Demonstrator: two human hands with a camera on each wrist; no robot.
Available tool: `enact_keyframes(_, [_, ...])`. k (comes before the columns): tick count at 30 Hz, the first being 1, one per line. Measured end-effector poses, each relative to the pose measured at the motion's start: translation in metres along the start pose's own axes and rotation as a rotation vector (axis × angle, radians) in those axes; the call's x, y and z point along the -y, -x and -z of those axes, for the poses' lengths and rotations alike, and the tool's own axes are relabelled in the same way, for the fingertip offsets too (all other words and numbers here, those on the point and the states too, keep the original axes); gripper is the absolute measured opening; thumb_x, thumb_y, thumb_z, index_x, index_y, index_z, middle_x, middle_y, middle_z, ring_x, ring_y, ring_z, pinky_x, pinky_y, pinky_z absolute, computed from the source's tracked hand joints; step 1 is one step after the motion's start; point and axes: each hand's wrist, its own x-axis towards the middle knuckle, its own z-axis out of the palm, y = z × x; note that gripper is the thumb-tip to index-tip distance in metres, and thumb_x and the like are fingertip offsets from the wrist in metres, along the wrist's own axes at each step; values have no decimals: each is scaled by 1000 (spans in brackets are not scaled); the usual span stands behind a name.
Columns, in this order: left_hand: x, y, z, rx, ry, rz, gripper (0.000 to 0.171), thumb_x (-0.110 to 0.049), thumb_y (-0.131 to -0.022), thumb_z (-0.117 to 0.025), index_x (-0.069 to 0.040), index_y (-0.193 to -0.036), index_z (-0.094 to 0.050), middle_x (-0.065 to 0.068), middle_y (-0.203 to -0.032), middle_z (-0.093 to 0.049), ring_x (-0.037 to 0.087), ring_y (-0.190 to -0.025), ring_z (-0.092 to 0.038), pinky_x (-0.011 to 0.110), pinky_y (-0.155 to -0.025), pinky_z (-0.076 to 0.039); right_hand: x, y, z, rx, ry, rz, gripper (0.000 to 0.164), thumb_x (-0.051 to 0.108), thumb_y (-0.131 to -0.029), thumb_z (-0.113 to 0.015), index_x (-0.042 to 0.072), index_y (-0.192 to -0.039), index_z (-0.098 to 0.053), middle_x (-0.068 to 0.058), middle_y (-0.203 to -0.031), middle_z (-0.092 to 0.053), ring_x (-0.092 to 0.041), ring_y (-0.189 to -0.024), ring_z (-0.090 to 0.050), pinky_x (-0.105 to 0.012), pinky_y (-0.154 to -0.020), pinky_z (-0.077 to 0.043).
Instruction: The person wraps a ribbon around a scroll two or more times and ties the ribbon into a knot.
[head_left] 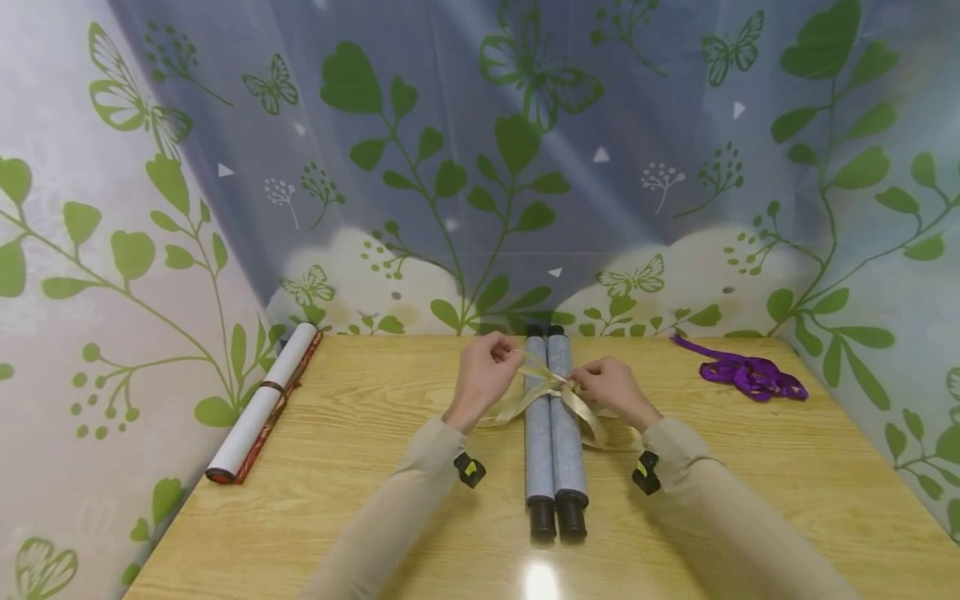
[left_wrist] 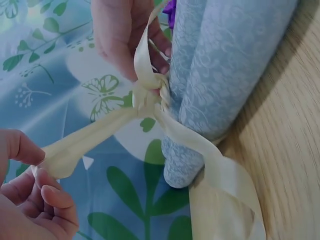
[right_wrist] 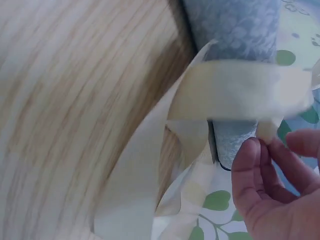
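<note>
Two rolled scrolls (head_left: 553,450) in pale blue patterned cloth, with dark end knobs, lie side by side on the table. A cream satin ribbon (head_left: 577,408) goes around both and is knotted on top. My left hand (head_left: 483,379) pinches one ribbon length between thumb and fingers. That length stretches taut from the knot (left_wrist: 147,100) in the left wrist view. Close to the knot, my right hand (head_left: 615,392) pinches the ribbon (right_wrist: 267,131) with its fingertips. Loose ribbon tails hang down both sides of the scrolls; the ribbon's underside is hidden.
At the left edge of the wooden table (head_left: 375,467) lies a white scroll (head_left: 258,417) with red trim and a dark tie. A heap of purple ribbon (head_left: 753,377) sits at the back right. Leaf-printed curtains (head_left: 465,208) stand behind and beside the table.
</note>
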Motion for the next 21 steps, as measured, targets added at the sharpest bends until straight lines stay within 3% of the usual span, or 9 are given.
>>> enact_keyframes(3, [4, 2, 5, 18, -12, 7, 10, -13, -86, -62, -8, -88, -70, 4, -78, -65, 14, -69, -57, 27, -63, -48, -1, -1, 1, -63, 61, 37, 28, 22, -97, -59, 0, -102, -76, -18, -99, -74, -28, -78, -73, -31, -68, -56])
enact_keyframes(8, [16, 5, 13, 89, -60, 4, 10, -16, -89, -64, -10, -89, -72, 4, -78, -67, 13, -68, -57, 29, -65, -50, -4, -3, 1, -134, 143, 95, 15, 11, -88, -69, -1, -95, -75, -15, -90, -74, -23, -75, -70, -33, -68, -55])
enact_keyframes(15, [37, 6, 25, 173, -110, 36, 14, -21, -93, -67, -10, -95, -75, 3, -81, -68, 13, -69, -56, 30, -66, -49, -13, -8, 9, -127, 262, 200, 34, -1, -85, -53, -8, -117, -64, -24, -103, -70, -35, -95, -67, -47, -83, -55])
enact_keyframes(21, [47, 7, 32, 221, -76, 72, 16, -22, -93, -67, -9, -96, -75, 8, -75, -66, 13, -59, -49, 28, -57, -43, -18, -6, 18, -146, 340, 217, 25, 2, -92, -54, -7, -107, -70, -24, -104, -71, -35, -90, -67, -47, -78, -55])
